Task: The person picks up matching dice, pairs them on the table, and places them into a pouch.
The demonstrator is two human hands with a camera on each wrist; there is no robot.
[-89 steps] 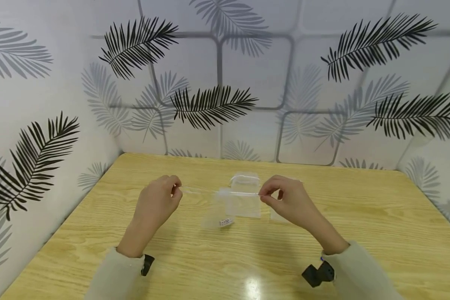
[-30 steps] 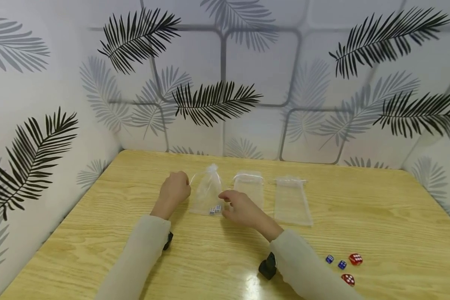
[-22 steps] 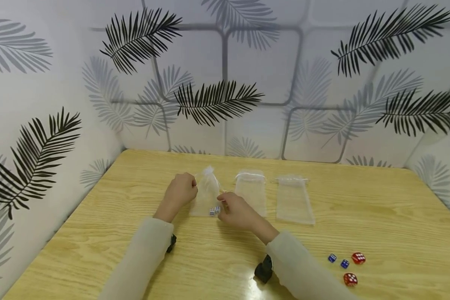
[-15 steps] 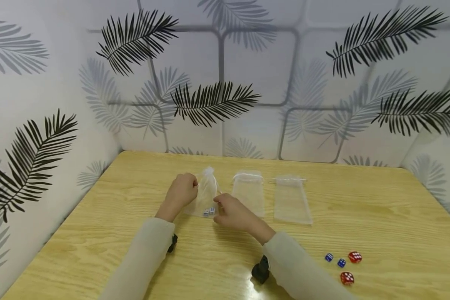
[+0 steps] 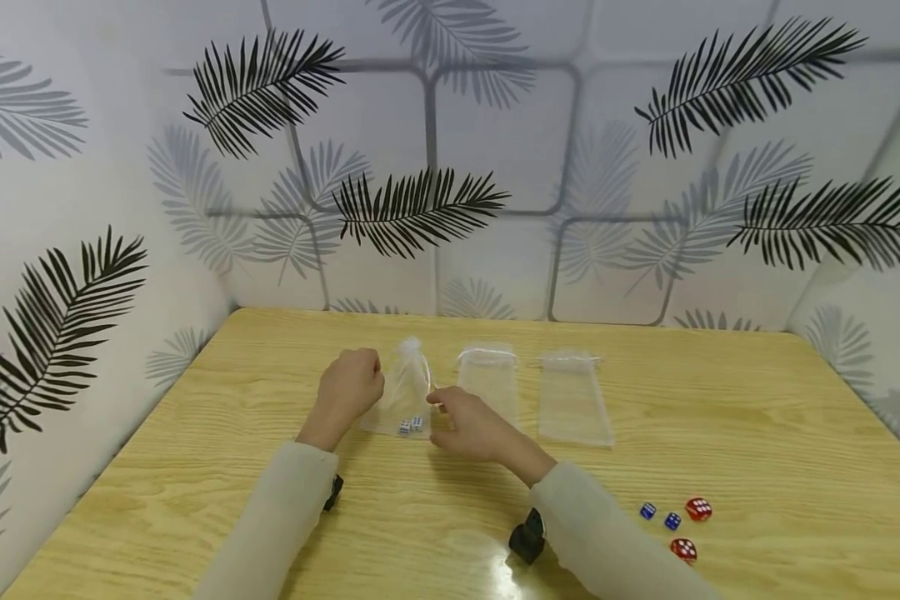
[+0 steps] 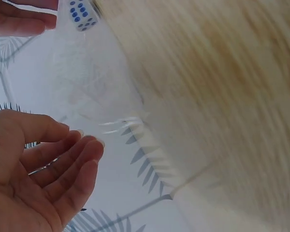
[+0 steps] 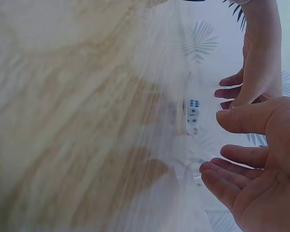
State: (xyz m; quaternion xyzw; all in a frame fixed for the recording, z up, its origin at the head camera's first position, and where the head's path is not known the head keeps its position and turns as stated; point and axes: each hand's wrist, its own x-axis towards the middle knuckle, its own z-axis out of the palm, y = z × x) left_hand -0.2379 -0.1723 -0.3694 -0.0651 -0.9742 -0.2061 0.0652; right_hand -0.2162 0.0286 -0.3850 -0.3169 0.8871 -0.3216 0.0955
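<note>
A sheer white drawstring bag (image 5: 401, 396) lies on the table with its neck gathered at the far end. Two white dice (image 5: 411, 426) with blue pips show through its near end. My left hand (image 5: 347, 390) is at the bag's left side; in the left wrist view its fingers are loosely curved, with no object visible between them, near the white drawstring (image 6: 118, 124). On the other side, my right hand (image 5: 468, 425) has its fingertips close to the bag's right edge. The right wrist view shows its thumb (image 7: 244, 118) apart from the fingers.
Two flat sheer bags, a middle one (image 5: 487, 387) and a right one (image 5: 573, 408), lie in a row to the right. Blue dice (image 5: 672, 521) and red dice (image 5: 698, 509) sit at the front right. A patterned wall (image 5: 495, 267) stands behind the table.
Three seconds ago both hands pulled the drawstring outward above the table. The bag now lies flat, the hands have come in beside it, and the string is no longer stretched between them.
</note>
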